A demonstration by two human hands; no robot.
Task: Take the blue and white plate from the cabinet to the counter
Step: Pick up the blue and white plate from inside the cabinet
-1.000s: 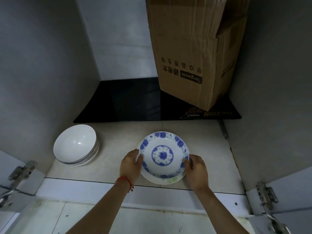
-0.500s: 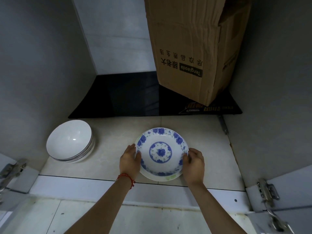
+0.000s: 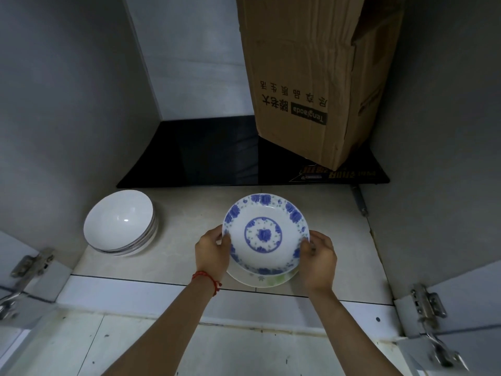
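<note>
Plate: the round white ceramic plate with blue flower pattern (image 3: 265, 237) sits inside the open cabinet, on top of a plain white plate with a faint green mark (image 3: 264, 279) whose near rim shows beneath it.
Left hand: the left hand (image 3: 212, 252) grips the patterned plate's left rim, thumb over the edge and fingers curled under; a red string bracelet (image 3: 207, 279) circles the wrist.
Right hand: the right hand (image 3: 320, 260) clasps the plate's right rim, thumb on top, fingers wrapped below.
Lift: whether the patterned plate is raised clear of the lower plate cannot be told.
Shelf: the pale beige tiled cabinet floor (image 3: 187, 226) carries both plates.
Bowls: a stack of white round bowls (image 3: 120, 222) stands well to the left of the patterned plate, apart from it.
Box: a tall brown cardboard box with upside-down print (image 3: 309, 77) stands behind the plate, to its right, on a black glossy flat panel (image 3: 203, 158).
Hinges: metal door hinges (image 3: 427, 302) flank the opening, nearer than the plate.
</note>
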